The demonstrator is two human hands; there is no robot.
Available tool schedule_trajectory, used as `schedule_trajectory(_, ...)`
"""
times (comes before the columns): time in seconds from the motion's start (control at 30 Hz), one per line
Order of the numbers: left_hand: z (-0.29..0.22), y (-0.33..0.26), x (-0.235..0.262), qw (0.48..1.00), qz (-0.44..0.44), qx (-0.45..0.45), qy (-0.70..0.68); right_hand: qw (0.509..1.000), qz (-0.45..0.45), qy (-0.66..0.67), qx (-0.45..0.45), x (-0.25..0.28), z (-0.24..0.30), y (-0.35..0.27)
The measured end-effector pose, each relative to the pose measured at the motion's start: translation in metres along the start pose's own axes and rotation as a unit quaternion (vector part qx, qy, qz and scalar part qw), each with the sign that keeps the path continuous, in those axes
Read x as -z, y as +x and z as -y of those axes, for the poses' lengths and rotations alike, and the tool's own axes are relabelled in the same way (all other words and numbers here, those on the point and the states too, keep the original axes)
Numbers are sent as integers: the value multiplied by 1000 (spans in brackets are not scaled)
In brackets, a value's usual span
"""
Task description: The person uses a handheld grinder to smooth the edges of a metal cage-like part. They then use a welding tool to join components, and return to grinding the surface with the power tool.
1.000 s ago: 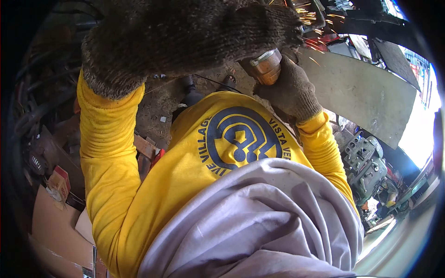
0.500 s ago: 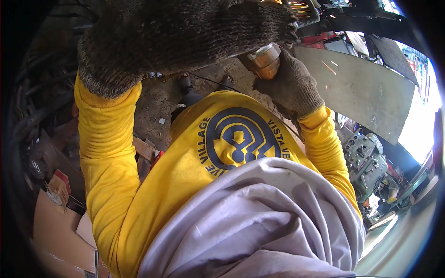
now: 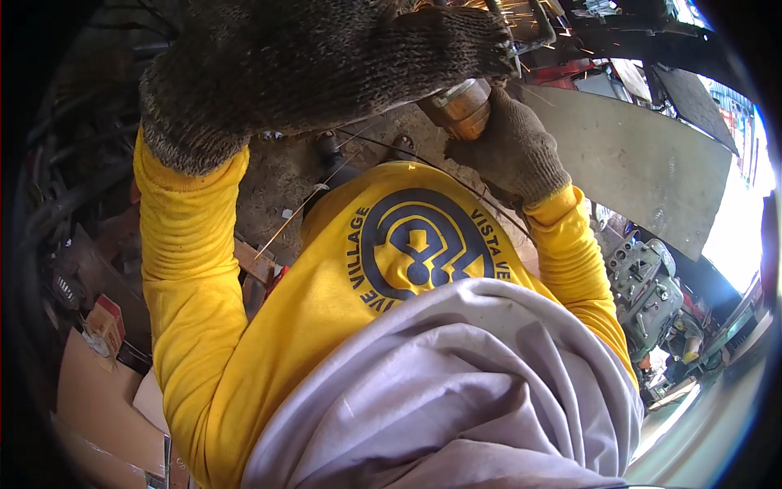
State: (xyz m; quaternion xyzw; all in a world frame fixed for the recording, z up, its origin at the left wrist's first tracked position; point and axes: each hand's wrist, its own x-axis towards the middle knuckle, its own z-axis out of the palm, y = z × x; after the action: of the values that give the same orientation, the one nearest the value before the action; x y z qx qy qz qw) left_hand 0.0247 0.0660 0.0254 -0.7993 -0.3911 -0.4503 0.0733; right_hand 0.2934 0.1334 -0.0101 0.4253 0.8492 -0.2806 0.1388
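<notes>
My left hand point(image 3: 342, 65), in a dark knitted work glove, fills the top of the view. Its fingers bend around toward the grinder's front, and their tips are partly hidden. My right hand point(image 3: 521, 147), in a similar brown glove, is closed on an angle grinder point(image 3: 463, 110) with a worn metallic housing. Most of the tool, its disc included, is hidden behind the gloves. Sparks fly beyond the left fingers at the top and streak down past my body. A bent metal rod point(image 3: 539, 37) stands beside the left fingertips.
A large grey sheet panel point(image 3: 631, 155) leans at the right. Below it sits a greasy metal machine part point(image 3: 648, 285). A dark cable point(image 3: 383, 145) crosses in front of me above the floor. Cardboard point(image 3: 106, 399) lies at lower left, near a small box point(image 3: 106, 322).
The bent metal rod has come into clearer view at the top. The spark streaks have shifted, with long ones now at the left of my body. Both hands stay nearly in place.
</notes>
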Motion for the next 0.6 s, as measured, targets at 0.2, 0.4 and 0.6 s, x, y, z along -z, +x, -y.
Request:
schedule_trajectory(0.2,21,-13,-4,992,-56,-100,60,1000,5,4,-27,-1,-6,-7)
schedule_trajectory(0.4,8,-7,1,992,-67,-78,67,999,3,47,-10,2,-2,-11)
schedule_trajectory(0.6,7,-3,0,996,-27,-45,78,999,-15,34,2,-1,-3,-6)
